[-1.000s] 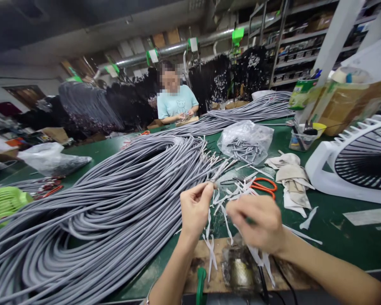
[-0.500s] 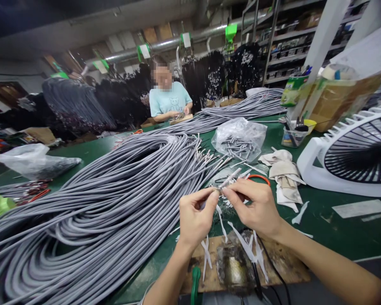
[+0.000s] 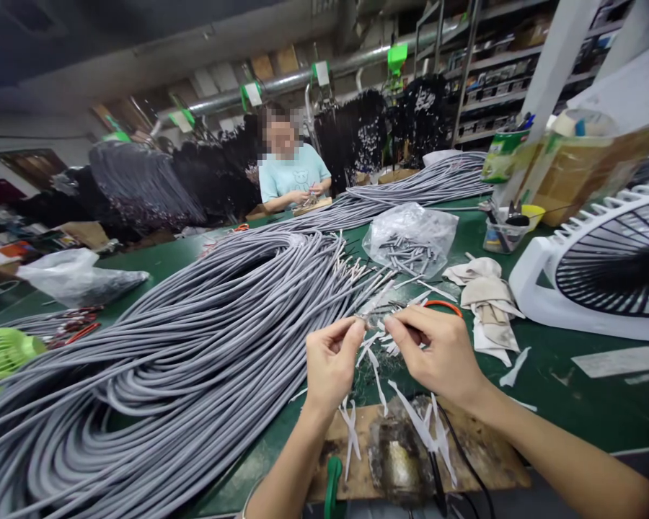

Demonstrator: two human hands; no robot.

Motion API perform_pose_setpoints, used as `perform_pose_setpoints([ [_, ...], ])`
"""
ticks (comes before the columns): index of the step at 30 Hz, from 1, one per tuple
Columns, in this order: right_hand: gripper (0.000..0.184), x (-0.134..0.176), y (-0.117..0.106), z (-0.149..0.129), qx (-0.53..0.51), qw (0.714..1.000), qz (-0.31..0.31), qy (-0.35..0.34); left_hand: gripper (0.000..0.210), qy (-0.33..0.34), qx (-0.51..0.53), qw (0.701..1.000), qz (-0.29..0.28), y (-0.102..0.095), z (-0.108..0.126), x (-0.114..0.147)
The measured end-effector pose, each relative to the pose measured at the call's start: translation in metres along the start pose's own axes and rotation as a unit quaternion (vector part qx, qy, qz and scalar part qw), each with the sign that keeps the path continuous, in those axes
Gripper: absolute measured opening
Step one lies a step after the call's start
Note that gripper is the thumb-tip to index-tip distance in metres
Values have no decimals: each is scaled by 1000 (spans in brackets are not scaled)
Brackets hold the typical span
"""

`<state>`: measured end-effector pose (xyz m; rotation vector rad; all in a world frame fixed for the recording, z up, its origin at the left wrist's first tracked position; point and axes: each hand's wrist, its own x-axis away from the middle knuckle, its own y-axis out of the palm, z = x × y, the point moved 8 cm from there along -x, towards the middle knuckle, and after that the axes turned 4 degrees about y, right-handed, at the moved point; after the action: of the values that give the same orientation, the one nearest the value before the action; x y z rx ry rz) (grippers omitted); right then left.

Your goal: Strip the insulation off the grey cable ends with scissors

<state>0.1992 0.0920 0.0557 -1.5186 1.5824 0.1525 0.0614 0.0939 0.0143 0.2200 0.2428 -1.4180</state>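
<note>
My left hand [image 3: 332, 360] is closed in a pinch, thumb against forefinger, in front of the cut ends of the grey cables [image 3: 205, 324]. Across a small gap, my right hand [image 3: 438, 353] also pinches with thumb and forefinger. Something thin, perhaps fine wire, shows between the fingertips, too small to make out. Under and behind the hands lie white paper-like strips [image 3: 376, 371] and fine loose fibres. Below them a wooden board [image 3: 487, 447] carries a dark, metal-topped block [image 3: 403, 461] with a black cord beside it.
A clear bag of short grey pieces [image 3: 411, 241] lies beyond my hands. Rightward are an orange-handled tool [image 3: 443, 308], crumpled cloth [image 3: 487, 295] and a white fan [image 3: 600, 267]. A green handle [image 3: 332, 483] lies at the board's left. Across the green table [image 3: 573, 404] sits a co-worker [image 3: 292, 176].
My fingertips have drawn slightly apart, widening the gap between the two pinches. The camera view has shifted a little. The co-worker's hands stay near their board.
</note>
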Motion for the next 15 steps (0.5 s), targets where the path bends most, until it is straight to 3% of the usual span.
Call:
perform_pose_setpoints([
  [15,19,1,0,-2,-2,1000,-1,-23,23,1,-12,999,-32,5,2,4],
])
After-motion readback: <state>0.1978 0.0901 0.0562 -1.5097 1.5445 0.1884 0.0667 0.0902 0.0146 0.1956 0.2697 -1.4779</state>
